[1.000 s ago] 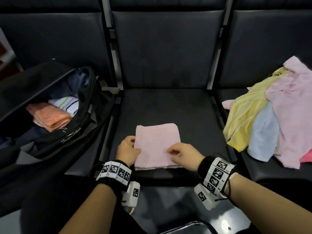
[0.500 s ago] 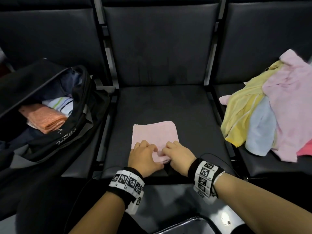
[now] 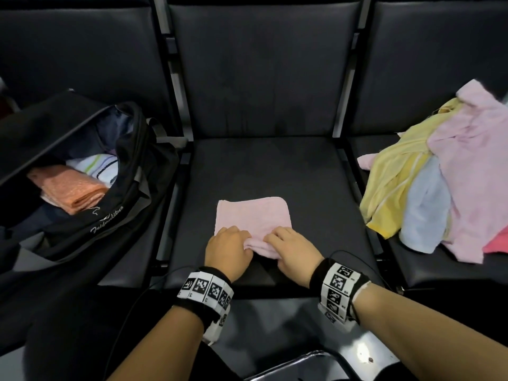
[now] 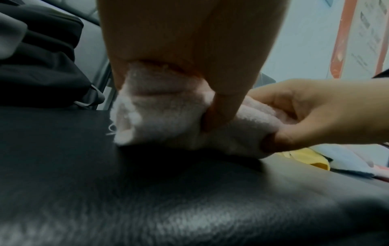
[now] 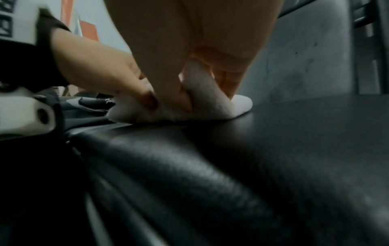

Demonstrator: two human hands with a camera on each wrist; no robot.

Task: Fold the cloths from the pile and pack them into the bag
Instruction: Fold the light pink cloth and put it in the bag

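A folded pale pink cloth lies on the middle black seat. Both hands grip its near edge, which is lifted and rolled over. My left hand holds the left part of that edge; my right hand holds the right part. In the left wrist view the thumb and fingers pinch the pink cloth, with the right hand beside. In the right wrist view the cloth is pinched the same way. The open black bag stands on the left seat. The cloth pile lies on the right seat.
Inside the bag lie a folded orange cloth and a striped white cloth. The pile holds yellow, light blue and pink pieces. Metal armrest bars separate the seats. A shiny metal rim shows near my knees.
Both hands moved in from the cloth's sides to its near edge, gripped it and lifted it into a roll. The view has shifted slightly.
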